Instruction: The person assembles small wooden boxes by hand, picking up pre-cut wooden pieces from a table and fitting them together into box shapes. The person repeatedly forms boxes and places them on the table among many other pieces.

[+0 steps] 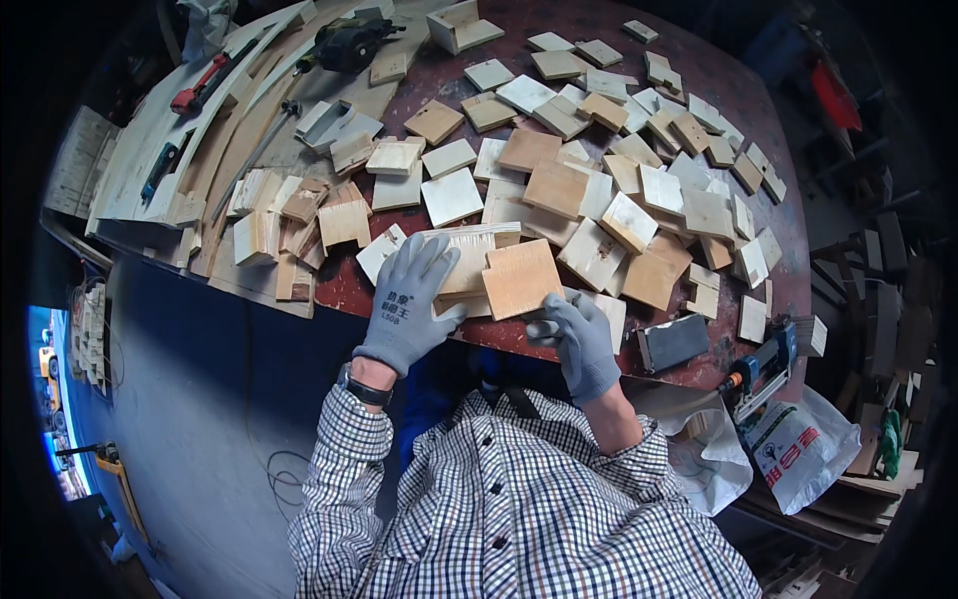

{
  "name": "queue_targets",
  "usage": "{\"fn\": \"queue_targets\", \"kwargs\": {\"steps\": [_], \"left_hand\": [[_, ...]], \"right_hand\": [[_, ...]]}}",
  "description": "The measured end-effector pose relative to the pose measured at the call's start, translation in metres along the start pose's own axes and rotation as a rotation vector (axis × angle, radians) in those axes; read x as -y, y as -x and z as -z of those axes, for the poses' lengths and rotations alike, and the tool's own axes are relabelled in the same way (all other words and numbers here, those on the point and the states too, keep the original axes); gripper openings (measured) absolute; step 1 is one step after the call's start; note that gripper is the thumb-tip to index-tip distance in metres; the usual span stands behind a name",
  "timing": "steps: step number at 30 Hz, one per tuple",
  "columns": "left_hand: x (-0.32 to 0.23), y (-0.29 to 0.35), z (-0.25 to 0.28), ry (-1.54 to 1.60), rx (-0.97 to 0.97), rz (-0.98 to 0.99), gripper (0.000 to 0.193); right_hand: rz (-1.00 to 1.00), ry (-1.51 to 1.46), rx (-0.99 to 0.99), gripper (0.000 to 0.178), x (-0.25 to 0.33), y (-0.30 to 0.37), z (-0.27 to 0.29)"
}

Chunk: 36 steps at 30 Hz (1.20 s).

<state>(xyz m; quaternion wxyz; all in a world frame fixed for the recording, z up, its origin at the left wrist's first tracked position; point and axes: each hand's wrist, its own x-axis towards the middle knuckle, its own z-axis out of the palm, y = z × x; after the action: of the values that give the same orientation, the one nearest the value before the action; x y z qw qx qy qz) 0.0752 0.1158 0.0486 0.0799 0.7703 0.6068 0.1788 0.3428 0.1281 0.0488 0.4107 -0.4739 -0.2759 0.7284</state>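
Note:
At the table's near edge, my left hand (407,304), in a grey glove, is closed around the left end of a pale wooden piece (471,262) with a long light upper edge. Its fingers lie over the top, and the thumb is at the near side. My right hand (577,341), also gloved, pinches the lower right corner of a squarish tan wooden block (523,280) with a notched left edge. This block overlaps the right part of the pale piece; whether the two are joined I cannot tell.
Many loose wooden blocks (555,188) cover the dark red table (419,95). A dark grey rectangular block (674,342) and a blue nail gun (763,364) are at the near right. Long boards, a red-handled tool (200,85) and a black power tool (351,44) lie far left.

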Motion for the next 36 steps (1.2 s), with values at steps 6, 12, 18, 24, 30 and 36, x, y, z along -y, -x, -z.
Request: {"fn": "queue_targets", "kwargs": {"steps": [6, 12, 18, 24, 30, 36], "left_hand": [[-0.016, -0.001, 0.005, -0.038, -0.010, 0.025, 0.089], [-0.018, -0.002, -0.008, -0.041, -0.115, 0.073, 0.079], [-0.021, -0.007, -0.019, -0.066, -0.185, 0.088, 0.073], [-0.021, -0.008, -0.021, -0.027, -0.207, 0.089, 0.069], [-0.023, -0.010, -0.014, -0.024, -0.168, 0.086, 0.070], [-0.021, -0.006, -0.016, -0.003, -0.156, 0.082, 0.075]], "right_hand": [[-0.024, -0.102, -0.028, 0.045, -0.002, -0.013, -0.015], [-0.007, -0.012, 0.009, 0.046, -0.003, -0.031, -0.012], [-0.007, 0.051, -0.009, 0.044, 0.000, -0.030, -0.012], [-0.005, 0.072, -0.038, 0.041, 0.003, -0.024, -0.017], [-0.056, 0.065, -0.074, 0.038, 0.014, -0.020, -0.025], [-0.086, 0.102, -0.114, 0.042, 0.020, -0.017, -0.029]]}}
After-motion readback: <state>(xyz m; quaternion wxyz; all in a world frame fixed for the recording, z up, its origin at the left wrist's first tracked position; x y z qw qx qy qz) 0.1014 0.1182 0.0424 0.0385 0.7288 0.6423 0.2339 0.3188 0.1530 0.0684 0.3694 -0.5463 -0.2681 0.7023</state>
